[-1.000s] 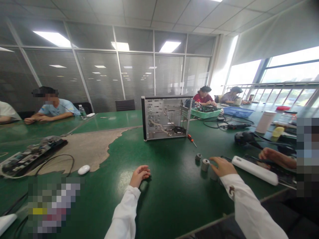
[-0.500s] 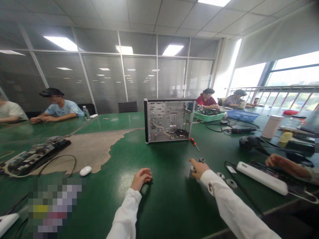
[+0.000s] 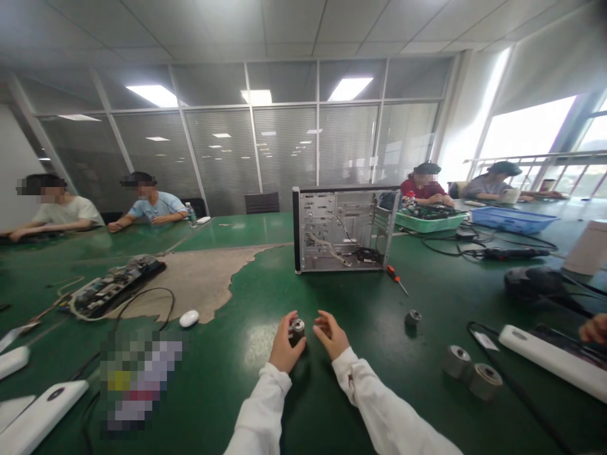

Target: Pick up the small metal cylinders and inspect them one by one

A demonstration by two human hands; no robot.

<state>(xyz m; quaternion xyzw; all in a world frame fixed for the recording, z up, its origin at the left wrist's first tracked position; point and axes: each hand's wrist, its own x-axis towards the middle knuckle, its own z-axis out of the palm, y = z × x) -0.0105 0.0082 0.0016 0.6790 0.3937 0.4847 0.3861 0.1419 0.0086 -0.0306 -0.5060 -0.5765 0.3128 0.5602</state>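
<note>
A small grey metal cylinder (image 3: pixel 298 327) with a raised round centre on its top stands upright near the middle of the green table. Curled round its left side, my left hand (image 3: pixel 284 349) has thumb and fingers against it. My right hand (image 3: pixel 332 338) is just to the right of that cylinder, apart from it, fingers spread and holding nothing. Three similar pieces lie farther right: a small metal cylinder (image 3: pixel 412 318), a wider one (image 3: pixel 456 362) and another wide one (image 3: pixel 485 382).
An open computer case (image 3: pixel 344 232) stands ahead, with an orange-handled screwdriver (image 3: pixel 396 279) at its right. A white mouse (image 3: pixel 189 318) and a circuit assembly (image 3: pixel 118 287) lie left. To the right are a power strip (image 3: pixel 554 360) and a co-worker's hand (image 3: pixel 594 330).
My right hand has come from the cylinders on the right to the middle. One metal cylinder is now in my left hand. The view has turned left.
</note>
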